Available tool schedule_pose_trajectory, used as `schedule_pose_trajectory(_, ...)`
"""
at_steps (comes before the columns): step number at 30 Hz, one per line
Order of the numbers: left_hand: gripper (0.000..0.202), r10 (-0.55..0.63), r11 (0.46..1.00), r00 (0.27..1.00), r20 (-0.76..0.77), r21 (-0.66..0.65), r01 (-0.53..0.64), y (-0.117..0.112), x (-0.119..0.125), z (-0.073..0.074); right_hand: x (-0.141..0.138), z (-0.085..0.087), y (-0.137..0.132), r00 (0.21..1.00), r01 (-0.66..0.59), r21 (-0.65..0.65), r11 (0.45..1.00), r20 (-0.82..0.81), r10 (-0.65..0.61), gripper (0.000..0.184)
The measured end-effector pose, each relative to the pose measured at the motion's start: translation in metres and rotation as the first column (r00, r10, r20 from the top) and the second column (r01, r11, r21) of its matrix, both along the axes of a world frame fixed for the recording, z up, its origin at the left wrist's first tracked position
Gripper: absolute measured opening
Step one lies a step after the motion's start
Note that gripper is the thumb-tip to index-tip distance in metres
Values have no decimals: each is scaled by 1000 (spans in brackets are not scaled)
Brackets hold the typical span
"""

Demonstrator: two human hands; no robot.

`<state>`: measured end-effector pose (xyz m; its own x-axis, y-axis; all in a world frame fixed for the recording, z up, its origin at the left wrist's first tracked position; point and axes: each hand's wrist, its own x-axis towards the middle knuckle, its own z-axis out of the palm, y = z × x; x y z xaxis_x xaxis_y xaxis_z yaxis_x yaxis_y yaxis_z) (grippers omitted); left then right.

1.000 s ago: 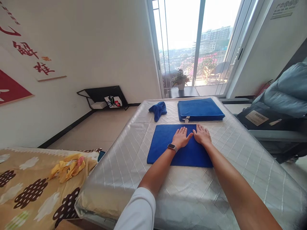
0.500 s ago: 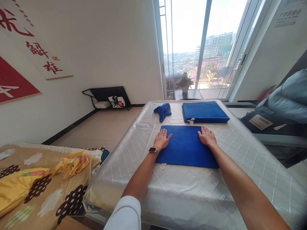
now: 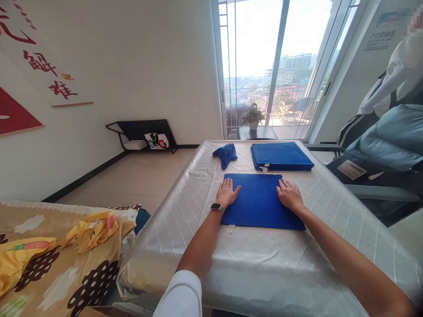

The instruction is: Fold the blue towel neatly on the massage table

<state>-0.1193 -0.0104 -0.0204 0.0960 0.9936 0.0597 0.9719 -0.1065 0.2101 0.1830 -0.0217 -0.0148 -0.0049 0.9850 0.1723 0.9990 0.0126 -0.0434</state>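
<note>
A flat blue towel (image 3: 259, 202) lies spread in front of me on a mattress (image 3: 198, 207) wrapped in shiny plastic. On the towel's left edge rests my left hand (image 3: 227, 192), fingers stretched out, a watch on its wrist. My right hand (image 3: 289, 193) lies flat over the right edge, thumb apart from the fingers. Just beyond, a stack of folded blue towels (image 3: 280, 154) sits at the back right. A crumpled blue cloth (image 3: 226, 154) is at the back left. A white tag (image 3: 231, 228) sticks out from the near edge of the towel.
To the left is a bed (image 3: 53, 264) with patterned bedding and yellow clothing (image 3: 90, 231). A dark chair (image 3: 370, 176) holding a puffy jacket (image 3: 393, 136) stands at right. A person in a white top (image 3: 405, 66) is behind it. A potted plant (image 3: 254, 118) stands near the glass door.
The view has turned slightly right, and a person now shows at the right edge. Both hands stay flat on the towel's side edges; my right hand's fingers point a little more leftward.
</note>
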Motion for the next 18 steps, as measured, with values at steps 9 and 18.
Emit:
schedule_pose_trajectory(9,85,5,1000,1000,-26,-1,-5,-2,1,2,13,-14,-26,1000,-18,-214,977,-29,12,71)
schedule_pose_trajectory(18,83,25,999,997,-66,36,-23,-5,-6,3,5,-1,-33,997,-13,-237,972,-79,-6,71)
